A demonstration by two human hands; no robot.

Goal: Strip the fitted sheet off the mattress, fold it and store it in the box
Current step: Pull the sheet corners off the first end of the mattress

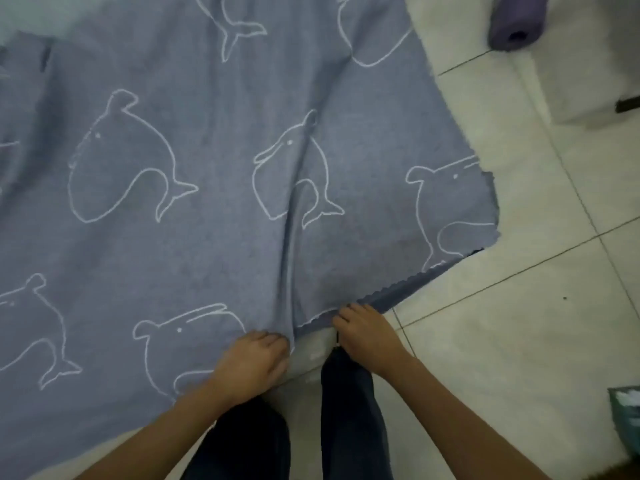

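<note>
The fitted sheet, blue-grey with white outlined whales, lies spread flat over the tiled floor and fills most of the head view. My left hand pinches its near edge just left of a long crease. About a hand's width to the right, my right hand grips the same scalloped edge. Both arms reach down from the bottom of the frame. No mattress and no box can be made out for certain.
Pale floor tiles run along the right and bottom. A rolled purple mat lies at the top right beside a white block. A greenish object shows at the right edge. My dark trouser legs stand below the hands.
</note>
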